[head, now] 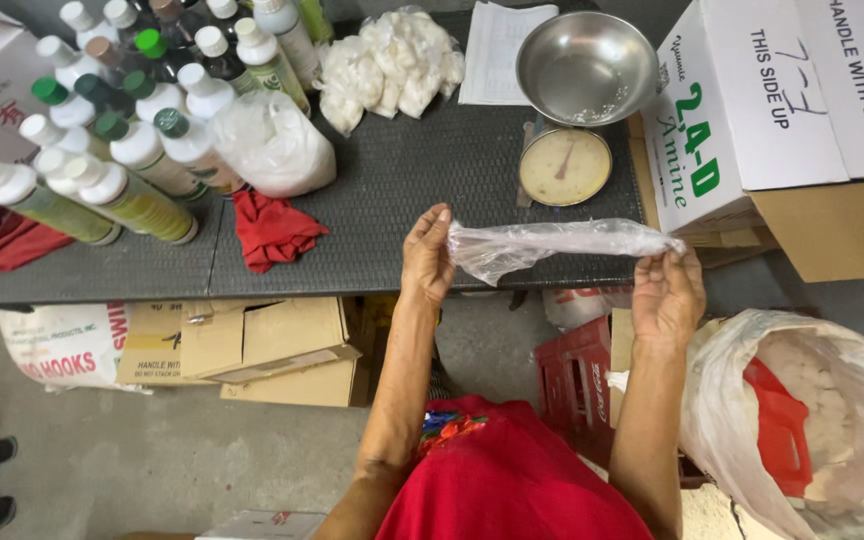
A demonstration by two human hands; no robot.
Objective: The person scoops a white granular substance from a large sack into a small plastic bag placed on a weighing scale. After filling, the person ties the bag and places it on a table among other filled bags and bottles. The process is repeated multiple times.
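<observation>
At the left end of the dark counter (372, 190) stand capped bottles (122, 120), with a red rag (272, 230) lying near the front edge. Just past the front edge, the left hand (426, 257) pinches one end of a clear plastic bag (552, 243), stretched out level, and the right hand (667, 292) grips its other end. Behind the bag, near the counter's right end, a scale (564, 165) carries a steel bowl (586, 68), and a cardboard box (782, 110) sits at the right edge.

Capped bottles (102, 130), red rag (272, 230), steel bowl (585, 68) on dial scale (564, 165), cardboard box (782, 110)
</observation>
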